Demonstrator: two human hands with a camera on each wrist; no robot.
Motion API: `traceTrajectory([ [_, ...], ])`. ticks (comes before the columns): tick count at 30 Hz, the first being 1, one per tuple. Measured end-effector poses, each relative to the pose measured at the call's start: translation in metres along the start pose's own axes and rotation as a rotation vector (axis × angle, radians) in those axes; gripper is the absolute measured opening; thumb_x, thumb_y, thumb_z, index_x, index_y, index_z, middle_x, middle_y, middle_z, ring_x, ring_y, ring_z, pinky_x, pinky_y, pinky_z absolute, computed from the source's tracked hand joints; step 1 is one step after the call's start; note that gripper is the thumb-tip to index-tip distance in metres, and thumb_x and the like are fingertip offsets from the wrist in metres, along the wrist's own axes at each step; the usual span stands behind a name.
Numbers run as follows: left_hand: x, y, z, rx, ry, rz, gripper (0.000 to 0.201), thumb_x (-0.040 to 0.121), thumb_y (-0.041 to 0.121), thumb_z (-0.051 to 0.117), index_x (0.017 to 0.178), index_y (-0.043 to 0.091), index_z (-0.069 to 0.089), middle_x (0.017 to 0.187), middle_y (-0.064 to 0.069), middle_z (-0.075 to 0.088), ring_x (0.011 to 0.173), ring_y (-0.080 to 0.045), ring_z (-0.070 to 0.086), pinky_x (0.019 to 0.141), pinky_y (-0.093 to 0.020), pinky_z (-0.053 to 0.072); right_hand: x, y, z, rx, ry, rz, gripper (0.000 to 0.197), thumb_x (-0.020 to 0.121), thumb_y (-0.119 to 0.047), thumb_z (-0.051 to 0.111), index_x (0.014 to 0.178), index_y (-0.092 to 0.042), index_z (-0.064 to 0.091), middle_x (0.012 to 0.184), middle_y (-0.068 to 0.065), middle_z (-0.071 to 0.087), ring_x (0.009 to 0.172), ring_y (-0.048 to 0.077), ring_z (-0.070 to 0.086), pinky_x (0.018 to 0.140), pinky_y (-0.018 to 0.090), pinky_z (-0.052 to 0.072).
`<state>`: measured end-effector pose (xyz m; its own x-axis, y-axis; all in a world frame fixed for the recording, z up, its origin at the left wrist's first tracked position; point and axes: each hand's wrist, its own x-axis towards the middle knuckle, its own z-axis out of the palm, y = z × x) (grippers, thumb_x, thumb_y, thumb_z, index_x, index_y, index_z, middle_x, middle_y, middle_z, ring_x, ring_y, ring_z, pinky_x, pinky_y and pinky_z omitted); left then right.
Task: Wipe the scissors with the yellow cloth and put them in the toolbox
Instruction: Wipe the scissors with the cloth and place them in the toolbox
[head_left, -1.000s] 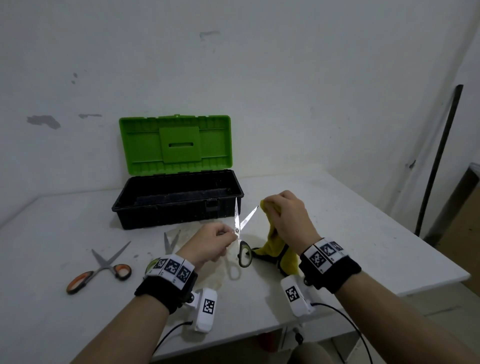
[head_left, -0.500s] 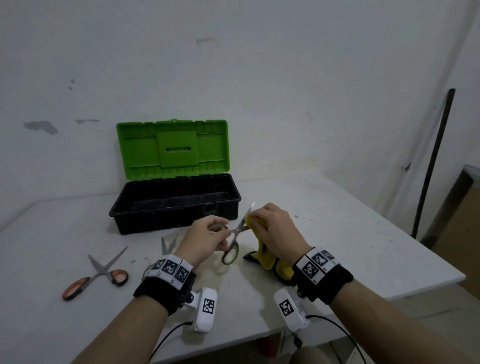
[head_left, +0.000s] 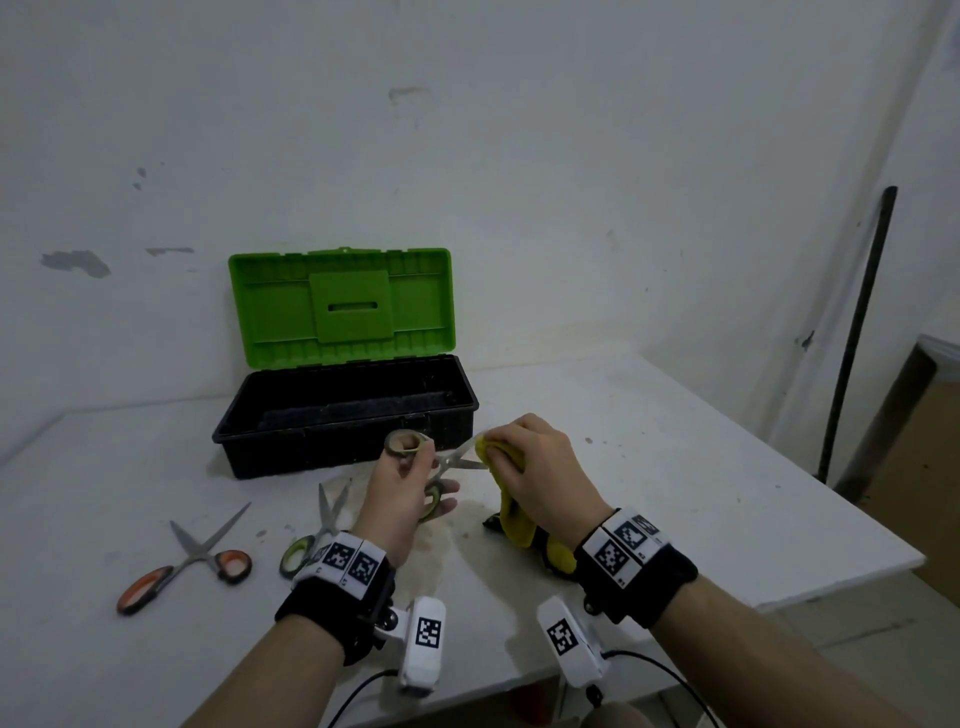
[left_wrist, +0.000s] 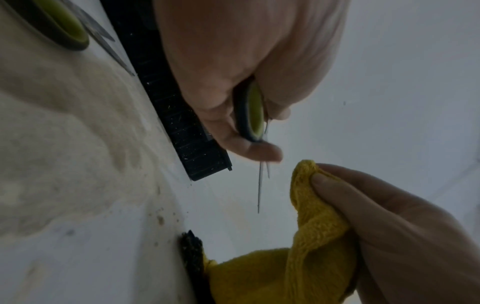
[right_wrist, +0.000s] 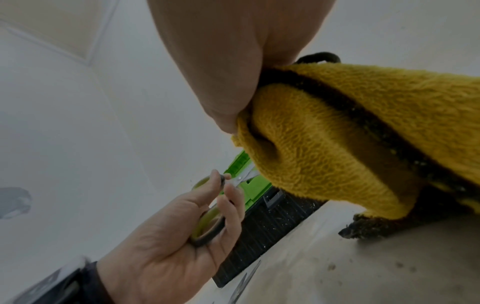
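Note:
My left hand (head_left: 410, 480) grips green-handled scissors (head_left: 447, 462) by their two handle loops, blades spread and pointing right, just in front of the toolbox. In the left wrist view the green handle (left_wrist: 253, 111) sits between thumb and fingers and the thin blades (left_wrist: 259, 185) point toward the cloth. My right hand (head_left: 535, 467) pinches the yellow cloth (head_left: 511, 512) over the blade tips; the cloth hangs down to the table. The right wrist view shows the cloth (right_wrist: 337, 133) bunched under my right hand, the blades (right_wrist: 248, 174) reaching it. The black toolbox (head_left: 343, 421) stands open, green lid (head_left: 340, 306) up.
Orange-handled scissors (head_left: 187, 564) lie on the white table (head_left: 701, 499) at the left. Another green-handled pair (head_left: 317, 530) lies beside my left wrist. A dark pole (head_left: 857, 332) leans on the wall at right. The table's right edge is close.
The scissors have turned from blades-up to lying sideways, handles toward the toolbox. My right hand with the cloth stays at the blade tips. Both hands shifted slightly left.

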<state>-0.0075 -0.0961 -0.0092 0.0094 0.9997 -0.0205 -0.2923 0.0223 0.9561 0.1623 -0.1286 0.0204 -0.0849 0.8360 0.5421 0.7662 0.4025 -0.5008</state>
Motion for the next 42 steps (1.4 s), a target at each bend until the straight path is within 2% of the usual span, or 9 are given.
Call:
traceTrajectory([
  [3, 0.003, -0.004, -0.001, -0.008, 0.006, 0.019, 0.014, 0.100, 0.020, 0.059, 0.095, 0.008, 0.063, 0.082, -0.010, 0.060, 0.062, -0.015, 0.060, 0.056, -0.026, 0.056, 0.000, -0.001, 0.004, 0.001, 0.011, -0.003, 0.023, 0.091, -0.020, 0.060, 0.113, -0.021, 0.067, 0.103, -0.004, 0.057, 0.089, 0.008, 0.053, 0.077, 0.005, 0.036],
  [8, 0.003, -0.007, 0.000, -0.036, 0.025, 0.006, 0.023, 0.098, 0.025, 0.064, 0.092, 0.003, 0.070, 0.078, -0.009, 0.065, 0.059, -0.012, 0.059, 0.054, -0.023, 0.053, 0.000, -0.007, 0.012, -0.014, 0.011, -0.067, 0.021, 0.091, -0.018, 0.062, 0.112, -0.018, 0.066, 0.106, -0.001, 0.060, 0.093, 0.014, 0.057, 0.083, 0.028, 0.049],
  [12, 0.000, -0.007, 0.004, -0.010, 0.018, 0.023, 0.023, 0.099, 0.026, 0.061, 0.098, 0.004, 0.070, 0.080, -0.003, 0.066, 0.059, -0.009, 0.057, 0.051, -0.021, 0.046, 0.001, -0.011, 0.021, 0.003, 0.044, -0.141, 0.015, 0.094, -0.019, 0.060, 0.107, -0.018, 0.067, 0.102, -0.002, 0.059, 0.088, 0.013, 0.058, 0.077, 0.031, 0.051],
  [18, -0.001, -0.014, 0.006, -0.034, 0.036, 0.008, 0.023, 0.100, 0.019, 0.060, 0.102, -0.003, 0.066, 0.085, -0.010, 0.067, 0.056, -0.010, 0.055, 0.048, -0.020, 0.045, 0.002, -0.010, 0.027, -0.043, 0.024, -0.125, 0.015, 0.094, -0.017, 0.059, 0.104, -0.015, 0.070, 0.100, 0.002, 0.059, 0.083, 0.019, 0.059, 0.072, 0.038, 0.053],
  [22, -0.002, -0.015, 0.003, -0.049, 0.062, 0.008, 0.020, 0.099, 0.019, 0.061, 0.096, 0.000, 0.067, 0.082, -0.007, 0.064, 0.055, -0.009, 0.053, 0.044, -0.018, 0.041, 0.019, 0.003, 0.013, -0.044, 0.100, 0.023, 0.014, 0.093, -0.019, 0.061, 0.102, -0.016, 0.072, 0.099, 0.002, 0.060, 0.085, 0.017, 0.058, 0.078, 0.035, 0.053],
  [25, -0.002, -0.016, 0.002, -0.051, 0.074, 0.007, 0.022, 0.099, 0.020, 0.062, 0.097, -0.001, 0.067, 0.082, -0.007, 0.063, 0.054, -0.008, 0.053, 0.043, -0.018, 0.039, 0.019, 0.002, 0.005, -0.018, 0.164, -0.011, 0.012, 0.092, -0.020, 0.063, 0.100, -0.016, 0.072, 0.096, 0.000, 0.061, 0.084, 0.014, 0.057, 0.077, 0.028, 0.051],
  [30, -0.004, -0.016, 0.008, -0.094, 0.026, 0.011, 0.022, 0.101, 0.019, 0.058, 0.103, -0.002, 0.064, 0.085, -0.009, 0.065, 0.052, -0.009, 0.050, 0.043, -0.022, 0.038, -0.001, -0.017, 0.022, -0.052, 0.003, -0.198, 0.014, 0.092, -0.014, 0.061, 0.102, -0.015, 0.071, 0.095, 0.002, 0.059, 0.080, 0.019, 0.058, 0.069, 0.033, 0.051],
  [37, -0.005, -0.016, 0.003, -0.008, 0.055, 0.044, 0.020, 0.100, 0.019, 0.060, 0.092, 0.003, 0.066, 0.082, -0.008, 0.064, 0.054, -0.010, 0.052, 0.042, -0.019, 0.039, 0.028, -0.002, 0.002, -0.103, 0.073, 0.072, 0.017, 0.094, -0.020, 0.058, 0.103, -0.017, 0.073, 0.098, 0.003, 0.060, 0.087, 0.020, 0.059, 0.075, 0.025, 0.046],
  [42, -0.006, -0.013, 0.001, 0.199, 0.015, 0.145, 0.023, 0.100, 0.023, 0.060, 0.091, 0.004, 0.069, 0.067, -0.007, 0.062, 0.057, -0.016, 0.053, 0.050, -0.027, 0.043, 0.016, -0.023, -0.001, -0.089, -0.092, -0.043, 0.019, 0.095, -0.023, 0.056, 0.105, -0.017, 0.071, 0.102, 0.003, 0.060, 0.090, 0.020, 0.057, 0.079, 0.032, 0.048],
])
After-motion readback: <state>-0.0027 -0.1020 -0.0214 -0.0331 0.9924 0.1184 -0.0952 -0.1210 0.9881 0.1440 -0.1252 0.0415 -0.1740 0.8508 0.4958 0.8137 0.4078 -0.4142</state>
